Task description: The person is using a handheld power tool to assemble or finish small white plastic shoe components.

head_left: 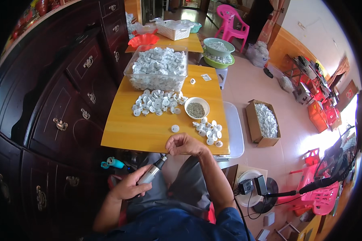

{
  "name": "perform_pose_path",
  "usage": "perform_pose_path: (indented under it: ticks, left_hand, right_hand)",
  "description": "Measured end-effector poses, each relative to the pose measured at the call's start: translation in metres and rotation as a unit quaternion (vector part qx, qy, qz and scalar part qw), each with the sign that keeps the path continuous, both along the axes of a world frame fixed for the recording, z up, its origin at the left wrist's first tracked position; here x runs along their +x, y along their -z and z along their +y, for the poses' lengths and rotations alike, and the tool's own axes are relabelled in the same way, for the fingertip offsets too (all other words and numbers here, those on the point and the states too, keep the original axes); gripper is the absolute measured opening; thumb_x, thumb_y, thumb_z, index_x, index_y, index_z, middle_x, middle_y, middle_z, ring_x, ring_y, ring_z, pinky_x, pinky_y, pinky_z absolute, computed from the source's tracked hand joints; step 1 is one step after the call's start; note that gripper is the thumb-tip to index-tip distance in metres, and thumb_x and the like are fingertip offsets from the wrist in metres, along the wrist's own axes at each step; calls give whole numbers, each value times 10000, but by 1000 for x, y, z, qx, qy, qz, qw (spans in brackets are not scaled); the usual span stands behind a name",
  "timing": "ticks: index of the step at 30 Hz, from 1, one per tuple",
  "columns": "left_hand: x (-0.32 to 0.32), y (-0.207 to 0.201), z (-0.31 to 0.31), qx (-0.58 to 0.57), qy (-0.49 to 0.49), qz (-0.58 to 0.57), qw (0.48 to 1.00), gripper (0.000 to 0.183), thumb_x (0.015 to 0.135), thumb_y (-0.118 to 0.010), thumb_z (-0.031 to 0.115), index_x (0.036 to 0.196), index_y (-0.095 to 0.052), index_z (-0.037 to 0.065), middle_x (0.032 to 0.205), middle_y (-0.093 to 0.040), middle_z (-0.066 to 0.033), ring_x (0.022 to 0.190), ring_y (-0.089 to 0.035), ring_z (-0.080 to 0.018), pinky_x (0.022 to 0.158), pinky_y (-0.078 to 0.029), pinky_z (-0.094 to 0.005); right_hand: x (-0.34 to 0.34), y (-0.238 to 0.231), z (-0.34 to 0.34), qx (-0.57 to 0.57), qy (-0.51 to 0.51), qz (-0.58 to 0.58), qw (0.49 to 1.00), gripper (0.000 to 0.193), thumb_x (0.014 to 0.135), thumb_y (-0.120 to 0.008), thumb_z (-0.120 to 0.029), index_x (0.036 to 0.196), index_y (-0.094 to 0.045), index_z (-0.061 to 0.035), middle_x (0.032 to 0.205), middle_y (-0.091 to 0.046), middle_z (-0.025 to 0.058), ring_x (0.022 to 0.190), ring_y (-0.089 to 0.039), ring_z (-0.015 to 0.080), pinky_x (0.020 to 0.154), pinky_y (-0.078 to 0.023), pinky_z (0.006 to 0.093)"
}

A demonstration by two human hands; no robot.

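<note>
Gripping a silver-black power tool (152,174), left hand (129,186); right hand (186,144) pinched near it, contents unclear.

A home seems to be shown, part of it given over to piecework: a dark wooden cabinet (78,76) is fitted with ornate metal handles, a window or doorway is dressed with a curtain (270,24), and a pink plastic chair (233,26) is stood on the tiled floor (245,90). White round parts (161,100) are heaped on a yellow table (140,130) (more white pieces are kept in a cardboard box (267,141)).
</note>
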State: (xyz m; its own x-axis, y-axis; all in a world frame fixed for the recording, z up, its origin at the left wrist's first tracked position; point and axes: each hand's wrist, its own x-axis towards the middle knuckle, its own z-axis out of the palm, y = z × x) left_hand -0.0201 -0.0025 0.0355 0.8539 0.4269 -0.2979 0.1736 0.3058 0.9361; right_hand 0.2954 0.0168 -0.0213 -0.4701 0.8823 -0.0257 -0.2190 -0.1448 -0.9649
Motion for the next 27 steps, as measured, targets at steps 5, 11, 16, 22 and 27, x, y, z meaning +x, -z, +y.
perform_pose_path:
  ticks: [5, 11, 16, 22, 27]
  left_hand:
    - [16, 5, -18, 97, -88, 7, 991, 687, 930, -632, 82, 1524, -289, 39, 886, -576, -6, 669, -540, -50, 595, -468, -213]
    - [18, 33, -12, 228, -153, -5, 962, 691, 910, -661, 101, 1510, -324, 39, 944, -599, -24, 690, -558, -61, 610, -492, -231]
    - [19, 39, -4, 265, -173, 5, 948, 692, 908, -679, 132, 1502, -337, 31, 1005, -616, -51, 689, -571, -72, 598, -502, -246]
    - [28, 40, 2, 269, -160, 17, 950, 708, 894, -698, 177, 1475, -346, -22, 1216, -581, -165, 988, -557, -189, 824, -459, -307]
    - [33, 44, 8, 276, -163, 42, 946, 722, 868, -706, 208, 1440, -364, -69, 1361, -534, -274, 1287, -532, -343, 1051, -416, -381]
  right_hand:
    - [-10, -7, 0, -2, 51, 41, 998, 449, 832, -759, -5, 1246, -594, -59, 1019, -685, 31, 915, -630, 83, 810, -519, 234]
    - [4, 13, -10, 18, 326, -155, 933, 435, 845, -754, -96, 1250, -601, -56, 1073, -678, 61, 850, -647, 107, 744, -536, 266]
    - [-14, 22, 3, 151, 482, -414, 757, 351, 823, -757, -137, 1143, -644, -49, 1023, -670, 112, 759, -676, 198, 692, -548, 328]
    - [-19, 32, 28, 191, 431, -551, 688, 271, 804, -695, -110, 1073, -668, -131, 941, -636, 142, 781, -672, 309, 734, -535, 429]
    - [-27, 32, 24, 203, 441, -473, 736, 218, 781, -703, -92, 997, -692, -120, 843, -630, 140, 722, -645, 301, 688, -523, 414]
